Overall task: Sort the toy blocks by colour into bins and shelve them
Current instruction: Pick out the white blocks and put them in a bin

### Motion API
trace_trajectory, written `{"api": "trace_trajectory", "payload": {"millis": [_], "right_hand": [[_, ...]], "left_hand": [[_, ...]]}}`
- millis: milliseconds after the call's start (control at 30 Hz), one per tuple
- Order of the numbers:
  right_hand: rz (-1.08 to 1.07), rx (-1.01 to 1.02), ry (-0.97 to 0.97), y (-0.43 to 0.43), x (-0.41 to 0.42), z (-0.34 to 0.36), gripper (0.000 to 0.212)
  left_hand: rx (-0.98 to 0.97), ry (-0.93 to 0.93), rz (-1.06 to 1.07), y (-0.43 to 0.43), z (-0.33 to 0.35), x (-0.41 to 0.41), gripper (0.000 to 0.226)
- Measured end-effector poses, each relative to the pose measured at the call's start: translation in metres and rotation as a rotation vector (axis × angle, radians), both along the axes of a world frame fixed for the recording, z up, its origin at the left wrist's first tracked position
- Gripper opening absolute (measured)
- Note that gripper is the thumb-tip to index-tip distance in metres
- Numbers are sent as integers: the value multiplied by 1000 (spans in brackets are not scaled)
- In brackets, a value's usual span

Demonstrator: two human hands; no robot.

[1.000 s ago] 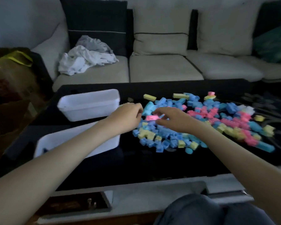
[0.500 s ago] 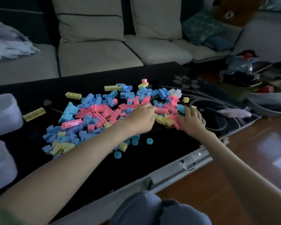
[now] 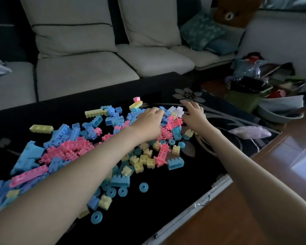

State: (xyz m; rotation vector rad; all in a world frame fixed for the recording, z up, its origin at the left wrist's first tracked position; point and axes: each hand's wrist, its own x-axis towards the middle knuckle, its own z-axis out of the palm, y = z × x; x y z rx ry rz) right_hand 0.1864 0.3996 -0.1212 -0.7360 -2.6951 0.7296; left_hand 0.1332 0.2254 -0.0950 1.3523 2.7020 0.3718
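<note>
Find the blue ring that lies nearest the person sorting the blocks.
The blue ring lowest in the view, lying just off the near fringe of the pile. Every other blue ring sits farther up the table.

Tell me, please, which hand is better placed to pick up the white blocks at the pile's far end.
Likely right: the right hand lies open beside the white blocks; the left hand sits over pink blocks.

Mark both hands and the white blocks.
left hand [image 3: 148,122], head view, back of hand.
right hand [image 3: 194,116], head view, back of hand.
white blocks [image 3: 180,110], head view, top of rightmost one.
</note>
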Motion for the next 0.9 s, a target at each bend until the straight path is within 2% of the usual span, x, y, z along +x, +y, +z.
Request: {"api": "trace_trajectory", "payload": {"millis": [133,167,267,433,533,633,733,800,900], "right_hand": [[131,-241,-120,25,-23,-1,74],[173,-248,-164,28,-28,-1,75],[265,-30,-284,30,-39,-6,62],[247,143,-163,44,-41,-21,47],[259,158,-107,51,-42,-21,43],[258,204,-68,52,-39,-18,31],[232,192,-47,47,-34,-14,29],[224,149,-6,43,-31,-10,29],[226,116,56,34,-26,2,30]], "left_hand": [[-34,29,-10,23,1,-16,54],[-24,36,-10,31,3,-22,55],[-33,33,54,60,2,-42,55],[-134,-45,192,101,-18,-62,40],[-68,-39,220,111,-24,-64,37],[-49,-134,238,112,-26,-64,40],[-70,-169,215,106,-19,-61,37],[-56,-182,197,99,-12,-58,25],[66,-305,169,88,1,-54,12]]}}
